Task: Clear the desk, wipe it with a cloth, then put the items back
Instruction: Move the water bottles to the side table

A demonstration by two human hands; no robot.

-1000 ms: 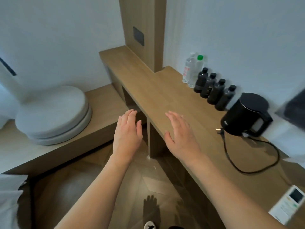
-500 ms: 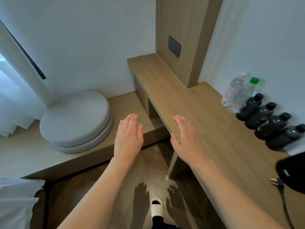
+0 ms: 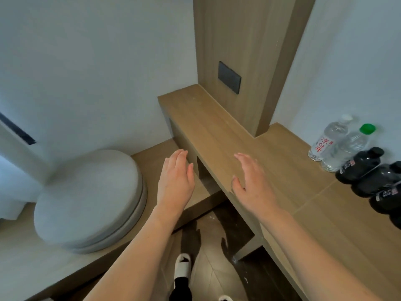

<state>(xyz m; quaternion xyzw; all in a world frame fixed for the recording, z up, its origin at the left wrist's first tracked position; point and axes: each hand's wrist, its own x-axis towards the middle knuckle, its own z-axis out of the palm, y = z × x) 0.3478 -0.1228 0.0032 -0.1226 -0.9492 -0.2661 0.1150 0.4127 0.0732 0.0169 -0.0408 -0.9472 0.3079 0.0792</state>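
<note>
Both hands hold nothing, fingers straight and together, palms down: the left hand [image 3: 175,181] hovers over the gap beside the light wooden surface [image 3: 217,131], the right hand [image 3: 252,187] over its front edge. Clear plastic water bottles [image 3: 338,144] and dark bottles [image 3: 368,172] stand by the wall at the right.
</note>
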